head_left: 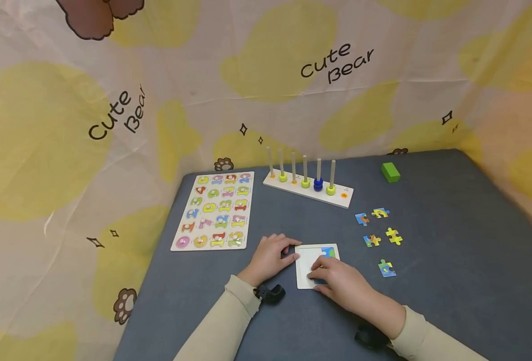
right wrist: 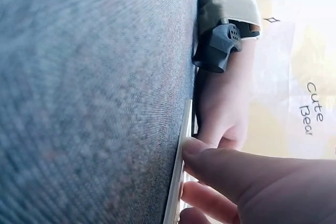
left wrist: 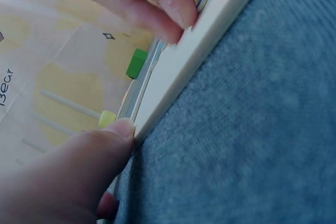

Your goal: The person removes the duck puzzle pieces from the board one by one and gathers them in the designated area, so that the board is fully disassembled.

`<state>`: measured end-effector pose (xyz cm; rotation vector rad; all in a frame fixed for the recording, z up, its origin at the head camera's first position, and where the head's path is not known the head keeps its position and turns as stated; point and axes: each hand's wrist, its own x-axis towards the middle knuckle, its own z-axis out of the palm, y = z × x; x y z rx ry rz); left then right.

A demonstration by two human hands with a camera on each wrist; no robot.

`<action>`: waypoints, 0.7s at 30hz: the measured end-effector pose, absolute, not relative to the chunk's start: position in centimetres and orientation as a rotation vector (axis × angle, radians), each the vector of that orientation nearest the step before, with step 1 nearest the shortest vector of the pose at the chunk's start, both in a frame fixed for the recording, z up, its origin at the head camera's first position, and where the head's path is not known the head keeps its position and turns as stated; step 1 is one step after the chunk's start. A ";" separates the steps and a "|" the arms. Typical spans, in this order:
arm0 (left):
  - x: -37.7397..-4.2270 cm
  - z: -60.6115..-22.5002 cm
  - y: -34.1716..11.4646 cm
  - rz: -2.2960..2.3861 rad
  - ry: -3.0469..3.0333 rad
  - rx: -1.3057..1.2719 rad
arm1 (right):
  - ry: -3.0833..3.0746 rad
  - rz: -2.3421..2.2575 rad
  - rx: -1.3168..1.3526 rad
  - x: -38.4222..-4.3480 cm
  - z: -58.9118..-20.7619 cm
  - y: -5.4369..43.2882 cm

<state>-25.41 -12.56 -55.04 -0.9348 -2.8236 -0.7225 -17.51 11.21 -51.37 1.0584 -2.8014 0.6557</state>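
A small white puzzle board lies on the table with blue and green jigsaw pieces in its right part. My left hand rests at its left edge, thumb and index finger touching the rim near the upper corner. Over the board's lower right reaches my right hand, its bent fingertips down on the board. It covers some of the pieces. In the left wrist view, the right fingertips touch the white surface. Whether they pinch a piece is hidden.
Several loose jigsaw pieces lie to the right of the board. A number board lies at the left. Behind stands a peg stand with coloured rings. A green block sits at the back right, before a patterned cloth.
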 end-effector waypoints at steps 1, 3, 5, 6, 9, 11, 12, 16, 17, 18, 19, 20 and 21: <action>-25.4 -55.1 -12.6 -0.721 -2.826 -0.932 | -2.800 0.661 1.058 -17.6 -51.4 11.2; -25.3 -55.0 -12.6 -0.727 -2.829 -0.927 | -2.790 0.676 1.063 -17.7 -51.5 11.2; -25.3 -54.9 -12.6 -0.731 -2.837 -0.923 | -2.770 0.684 1.075 -17.8 -51.7 11.2; -25.3 -55.0 -12.6 -0.731 -2.842 -0.921 | -2.755 0.692 1.080 -17.8 -51.8 11.2; -25.3 -54.8 -12.5 -0.734 -2.853 -0.922 | -2.704 0.735 1.094 -17.9 -52.1 11.3; -25.3 -54.7 -12.5 -0.735 -2.849 -0.927 | -2.675 0.771 1.110 -18.0 -52.2 11.4; -25.3 -54.7 -12.5 -0.734 -2.846 -0.929 | -2.665 0.793 1.120 -18.0 -52.3 11.4; -25.3 -54.6 -12.5 -0.742 -2.833 -0.933 | -2.659 0.854 1.161 -18.3 -52.2 11.6; -25.2 -54.6 -12.5 -0.745 -2.832 -0.933 | -2.661 0.864 1.167 -18.3 -52.2 11.6; -25.2 -54.6 -12.5 -0.745 -2.834 -0.933 | -2.662 0.872 1.171 -18.3 -52.2 11.6; -25.2 -54.6 -12.5 -0.748 -2.829 -0.934 | -2.660 0.884 1.176 -18.3 -52.2 11.6; -25.1 -54.6 -12.6 -0.751 -2.827 -0.935 | -2.656 0.898 1.180 -18.3 -52.3 11.6; -25.1 -54.6 -12.6 -0.750 -2.823 -0.938 | -2.647 0.911 1.186 -18.3 -52.3 11.6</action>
